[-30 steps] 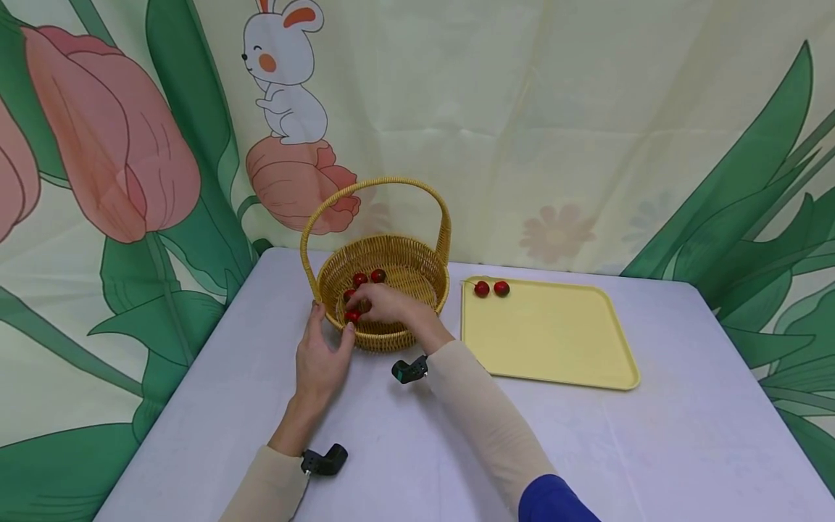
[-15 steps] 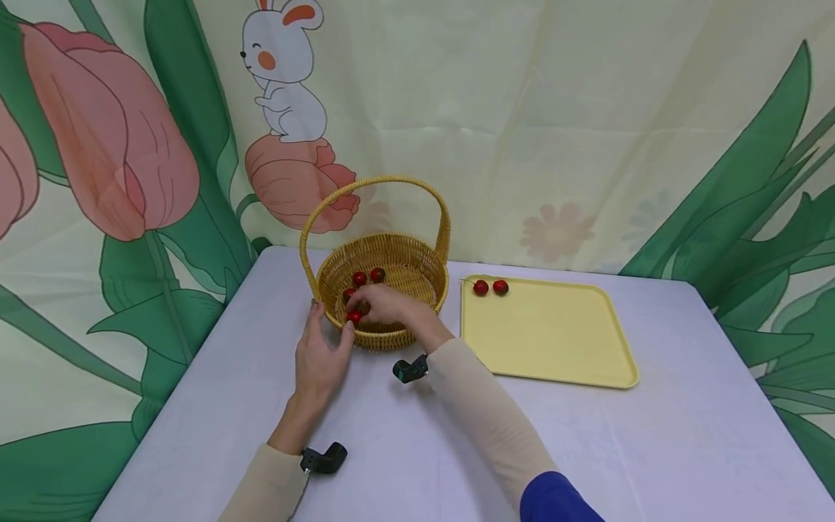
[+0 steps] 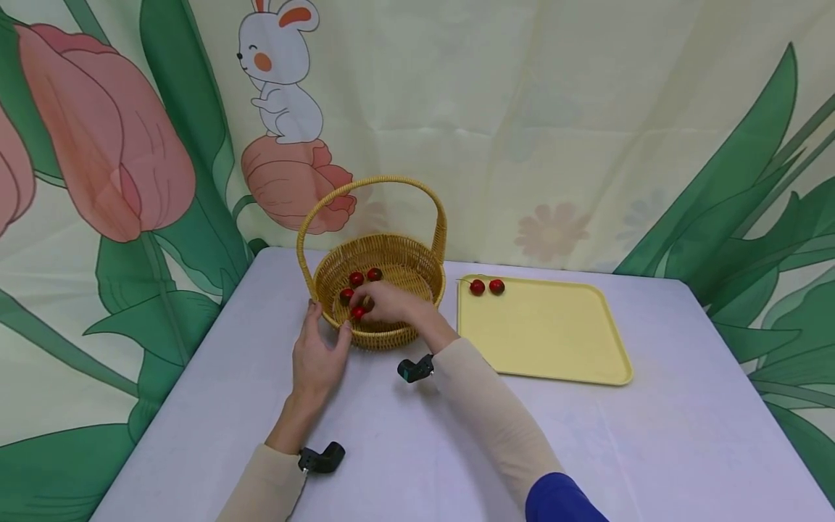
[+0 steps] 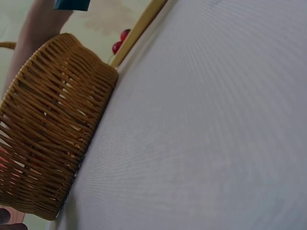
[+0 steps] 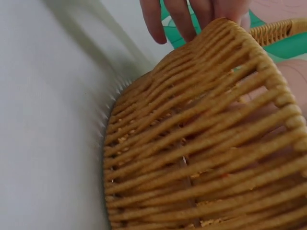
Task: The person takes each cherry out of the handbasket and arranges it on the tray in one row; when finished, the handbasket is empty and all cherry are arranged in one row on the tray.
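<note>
Nearest, left hand steadies the basket at its near-left side, fingers loose, clasping nothing. Right hand inside, grip seemingly pinching a cherry; three other cherries lie just beyond. Right, two on the tray. Step looks like handling cherries singly; next move probably calls for clearing the rim.

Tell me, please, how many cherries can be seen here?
6: two cherries on the yellow tray, four cherries toward the left in the wicker basket. Others may be hidden beneath the right hand.
</note>
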The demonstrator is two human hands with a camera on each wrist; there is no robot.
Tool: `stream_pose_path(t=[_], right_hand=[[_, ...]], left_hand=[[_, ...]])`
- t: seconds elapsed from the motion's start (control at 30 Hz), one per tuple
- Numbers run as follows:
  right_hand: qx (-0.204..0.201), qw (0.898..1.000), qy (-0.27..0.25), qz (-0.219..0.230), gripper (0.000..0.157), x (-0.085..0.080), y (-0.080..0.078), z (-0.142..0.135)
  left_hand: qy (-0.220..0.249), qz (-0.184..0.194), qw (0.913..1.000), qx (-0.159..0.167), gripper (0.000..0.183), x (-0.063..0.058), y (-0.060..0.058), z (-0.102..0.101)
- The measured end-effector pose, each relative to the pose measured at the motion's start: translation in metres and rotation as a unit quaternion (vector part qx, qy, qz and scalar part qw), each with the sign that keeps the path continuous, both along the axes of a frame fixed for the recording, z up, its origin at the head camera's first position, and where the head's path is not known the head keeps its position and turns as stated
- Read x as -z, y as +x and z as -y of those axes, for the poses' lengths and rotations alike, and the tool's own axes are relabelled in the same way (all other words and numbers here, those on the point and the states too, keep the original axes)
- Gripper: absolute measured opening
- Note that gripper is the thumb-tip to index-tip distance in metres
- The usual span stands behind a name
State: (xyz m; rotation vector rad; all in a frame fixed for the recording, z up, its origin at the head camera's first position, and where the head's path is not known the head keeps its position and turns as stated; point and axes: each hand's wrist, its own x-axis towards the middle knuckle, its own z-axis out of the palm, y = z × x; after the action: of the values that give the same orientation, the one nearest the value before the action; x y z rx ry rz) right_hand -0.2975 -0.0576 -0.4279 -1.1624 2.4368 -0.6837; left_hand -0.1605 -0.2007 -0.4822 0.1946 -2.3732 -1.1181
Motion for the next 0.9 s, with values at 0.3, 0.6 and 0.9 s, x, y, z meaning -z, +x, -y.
stream_pose_path(t=[0.3, 0.6, 0.9], right_hand=[[0.02, 0.999, -0.035, -0.028, 0.031, -0.01, 0.002, -0.015], [0.044, 0.996, -0.044, -0.068, 0.043, -0.018, 0.004, -0.028], [0.098, 0.989, -0.088, -0.072, 0.037, -0.032, 0.01, -0.045]], left_hand=[[-0.001, 0.011, 0.9999, -0.006, 0.073, -0.001, 0.001, 0.0], [-0.003, 0.011, 0.9999, -0.005, 0.074, -0.001, 0.001, 0.0], [0.0, 0.012, 0.9999, -0.004, 0.074, -0.002, 0.0, -0.001]])
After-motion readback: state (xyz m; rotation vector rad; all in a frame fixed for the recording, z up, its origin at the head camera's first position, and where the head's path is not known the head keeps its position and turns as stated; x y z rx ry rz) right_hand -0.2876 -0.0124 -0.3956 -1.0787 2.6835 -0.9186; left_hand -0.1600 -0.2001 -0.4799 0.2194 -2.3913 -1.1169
